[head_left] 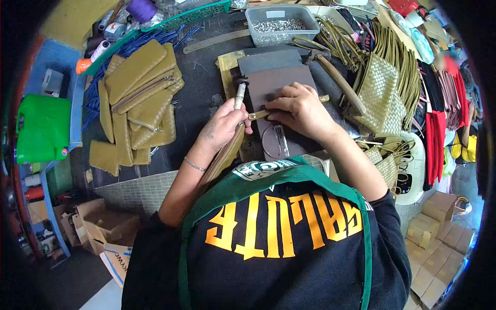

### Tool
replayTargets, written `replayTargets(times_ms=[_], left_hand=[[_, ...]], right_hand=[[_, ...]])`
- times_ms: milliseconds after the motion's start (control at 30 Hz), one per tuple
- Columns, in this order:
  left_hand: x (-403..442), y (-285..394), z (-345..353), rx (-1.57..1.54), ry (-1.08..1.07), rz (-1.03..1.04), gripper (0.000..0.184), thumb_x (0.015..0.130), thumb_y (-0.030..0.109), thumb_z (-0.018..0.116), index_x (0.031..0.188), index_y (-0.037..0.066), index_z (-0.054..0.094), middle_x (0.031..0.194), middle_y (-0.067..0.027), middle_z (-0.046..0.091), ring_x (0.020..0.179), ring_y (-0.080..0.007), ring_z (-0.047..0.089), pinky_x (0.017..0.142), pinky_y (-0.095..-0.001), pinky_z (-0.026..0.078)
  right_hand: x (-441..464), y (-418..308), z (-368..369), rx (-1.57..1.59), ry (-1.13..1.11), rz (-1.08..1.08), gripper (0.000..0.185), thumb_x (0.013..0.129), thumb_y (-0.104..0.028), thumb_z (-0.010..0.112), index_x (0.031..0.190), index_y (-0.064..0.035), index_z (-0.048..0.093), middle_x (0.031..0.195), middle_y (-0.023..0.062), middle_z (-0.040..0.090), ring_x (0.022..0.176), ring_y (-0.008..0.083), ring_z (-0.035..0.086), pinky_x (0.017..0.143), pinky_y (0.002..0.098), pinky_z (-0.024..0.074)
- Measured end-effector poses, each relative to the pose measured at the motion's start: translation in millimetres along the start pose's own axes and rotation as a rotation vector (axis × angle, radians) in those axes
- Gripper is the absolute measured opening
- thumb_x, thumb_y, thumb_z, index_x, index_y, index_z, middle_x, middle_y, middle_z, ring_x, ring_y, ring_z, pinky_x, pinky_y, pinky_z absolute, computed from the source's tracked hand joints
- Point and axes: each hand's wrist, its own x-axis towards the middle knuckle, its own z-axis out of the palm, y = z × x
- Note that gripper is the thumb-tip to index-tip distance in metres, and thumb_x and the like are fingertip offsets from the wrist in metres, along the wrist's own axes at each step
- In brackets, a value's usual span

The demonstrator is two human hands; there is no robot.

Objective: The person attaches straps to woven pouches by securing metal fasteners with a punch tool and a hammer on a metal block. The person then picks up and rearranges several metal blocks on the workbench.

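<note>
My left hand (226, 123) is closed around a tool with a white-wrapped handle (239, 95) and a dark head at its upper end. An olive leather piece (230, 150) runs from beneath that hand toward my body. My right hand (302, 109) pinches a narrow olive-brown strip (261, 114); its left end reaches my left fingers, and its other end sticks out past my right knuckles. Beneath the hands lies a dark brown board (263, 82). Slim metal tools (281, 140) rest on it just below my right hand.
Olive leather pouches (144, 77) are piled at left. Behind the board stands a clear tub (282, 26) of small metal pieces. A wooden-handled hammer (341, 82) lies at right, beside woven olive leather (380, 90) and hanging straps. A green jug (44, 129) sits far left.
</note>
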Motion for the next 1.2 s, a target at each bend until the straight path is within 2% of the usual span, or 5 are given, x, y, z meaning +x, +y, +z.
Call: replayTargets(times_ms=[367,467,800,1033,1200], left_hand=[[-6,0,2,-0.008,0.011,0.046,0.010,0.078,0.000,0.041,0.088,0.003,0.040,0.081,-0.0075,0.047,0.070,-0.0180,0.054,0.063,-0.0314,0.048],[-5,5,3,-0.159,-0.030,-0.010,0.010,0.077,0.000,0.042,0.086,0.003,0.041,0.079,-0.0076,0.047,0.067,-0.0184,0.054,0.063,-0.0301,0.046],[-5,9,2,-0.438,-0.105,-0.081,0.005,0.074,0.004,0.041,0.079,0.005,0.041,0.068,-0.0083,0.049,0.063,-0.0204,0.052,0.065,-0.0296,0.043],[-7,17,7,-0.293,-0.030,-0.109,0.008,0.073,0.003,0.041,0.081,0.004,0.042,0.072,-0.0094,0.050,0.065,-0.0226,0.054,0.065,-0.0323,0.045],[-3,14,7,-0.262,-0.050,-0.146,0.011,0.073,0.001,0.041,0.083,0.002,0.045,0.074,-0.0096,0.050,0.064,-0.0216,0.053,0.065,-0.0315,0.046]], right_hand=[[-3,-7,-1,0.005,-0.022,0.056,0.021,0.067,-0.026,0.065,0.085,-0.0156,0.064,0.081,0.0004,0.055,0.084,0.0210,0.050,0.076,0.0363,0.0378],[-1,-11,3,0.016,0.024,-0.044,0.023,0.070,-0.027,0.064,0.089,-0.0151,0.063,0.083,0.0010,0.058,0.086,0.0215,0.051,0.079,0.0369,0.0378],[6,-13,0,0.335,-0.119,0.073,0.021,0.076,-0.026,0.058,0.088,-0.0102,0.063,0.079,0.0094,0.062,0.083,0.0288,0.056,0.076,0.0409,0.0394],[-1,-22,1,0.051,-0.060,0.013,0.015,0.078,-0.020,0.057,0.090,-0.0109,0.058,0.077,0.0053,0.055,0.083,0.0220,0.053,0.083,0.0413,0.0339],[-2,-27,6,-0.206,0.080,-0.271,0.021,0.074,-0.024,0.051,0.092,-0.0125,0.053,0.077,0.0001,0.051,0.080,0.0172,0.051,0.082,0.0372,0.0355]])
